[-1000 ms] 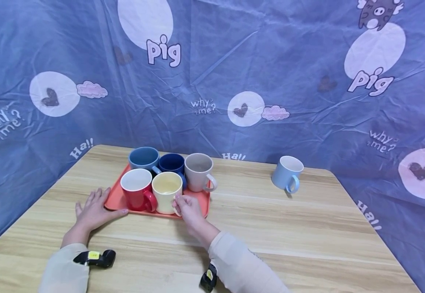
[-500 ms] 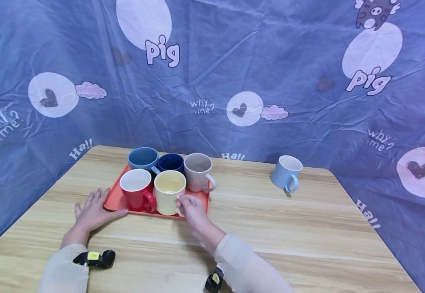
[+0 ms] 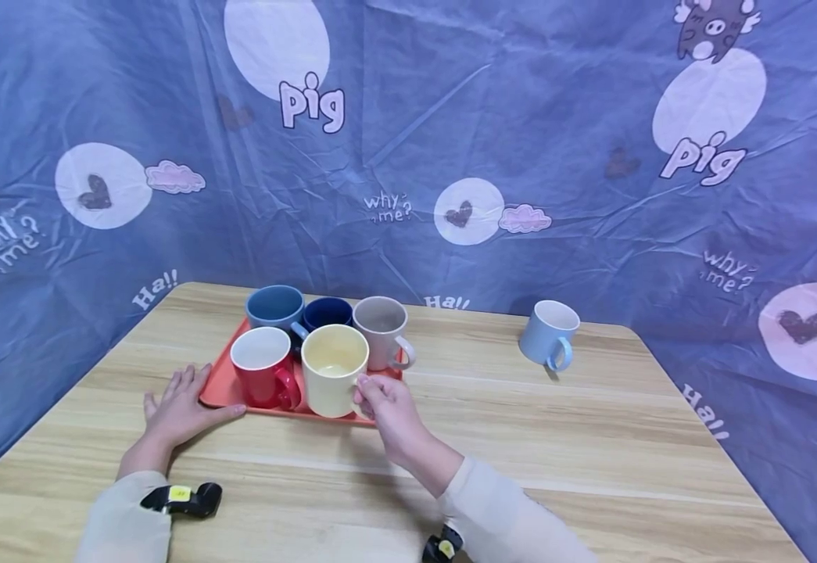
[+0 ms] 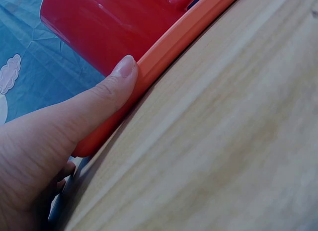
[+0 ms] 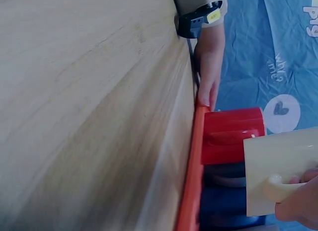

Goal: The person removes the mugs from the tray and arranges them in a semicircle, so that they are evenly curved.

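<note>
My right hand [image 3: 399,422] pinches the handle of a pale yellow mug [image 3: 329,395]. In the right wrist view the mug's base [image 5: 247,191] is raised off the orange-red tray [image 5: 191,181], and the mug stays nearly upright. At the tray's near left corner lies my left hand [image 3: 179,410], fingers spread, its thumb [image 4: 112,84] straight along the front rim. A red mug [image 3: 262,383] stands on the tray close to that thumb. Behind stand a teal-blue mug [image 3: 274,306], a partly hidden navy mug [image 3: 327,311] and a grey mug [image 3: 378,348].
A light blue mug [image 3: 543,340] stands alone on the wooden table [image 3: 556,438], at the back right, with its handle towards me. A blue printed cloth [image 3: 394,141] hangs behind the table and along its sides.
My right hand has lifted the yellow mug from the tray and drawn it slightly right and towards me. My left hand has stayed at the tray's corner.
</note>
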`<state>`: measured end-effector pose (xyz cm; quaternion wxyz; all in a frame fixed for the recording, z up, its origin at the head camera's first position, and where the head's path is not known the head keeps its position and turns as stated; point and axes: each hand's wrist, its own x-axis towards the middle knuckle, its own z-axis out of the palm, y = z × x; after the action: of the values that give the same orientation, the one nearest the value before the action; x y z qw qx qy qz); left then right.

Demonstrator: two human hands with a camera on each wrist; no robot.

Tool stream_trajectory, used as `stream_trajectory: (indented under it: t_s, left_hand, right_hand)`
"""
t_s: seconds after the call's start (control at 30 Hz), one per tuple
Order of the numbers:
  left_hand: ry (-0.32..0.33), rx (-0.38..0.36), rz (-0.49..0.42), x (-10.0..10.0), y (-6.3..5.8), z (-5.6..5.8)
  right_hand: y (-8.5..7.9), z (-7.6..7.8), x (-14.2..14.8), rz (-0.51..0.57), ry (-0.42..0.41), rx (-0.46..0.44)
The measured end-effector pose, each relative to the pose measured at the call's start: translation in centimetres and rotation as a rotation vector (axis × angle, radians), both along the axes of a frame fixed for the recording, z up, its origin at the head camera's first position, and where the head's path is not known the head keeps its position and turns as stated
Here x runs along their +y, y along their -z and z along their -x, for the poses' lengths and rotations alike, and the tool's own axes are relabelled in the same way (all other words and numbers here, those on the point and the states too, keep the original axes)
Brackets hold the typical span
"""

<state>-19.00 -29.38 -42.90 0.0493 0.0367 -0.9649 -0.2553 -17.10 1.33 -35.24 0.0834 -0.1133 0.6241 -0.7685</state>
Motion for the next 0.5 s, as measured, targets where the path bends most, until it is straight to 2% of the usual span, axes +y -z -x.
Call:
stream_trajectory:
  t_s: [0.13,0.33,0.5]
  left_hand:
    - [0.002,-0.009,-0.002,0.0,0.1,0.0]
    - [0.005,-0.015,0.0,-0.1,0.1,0.0]
    - [0.003,-0.015,0.002,0.0,0.0,0.0]
  right_hand:
    - [-0.8,-0.4,1.0,-0.021,-0.008,0.005]
    - [-2.1,-0.7,2.5,0.033,-0.003,-0.016]
    - [-2.9,-0.8,3.7,0.032,0.006,0.003]
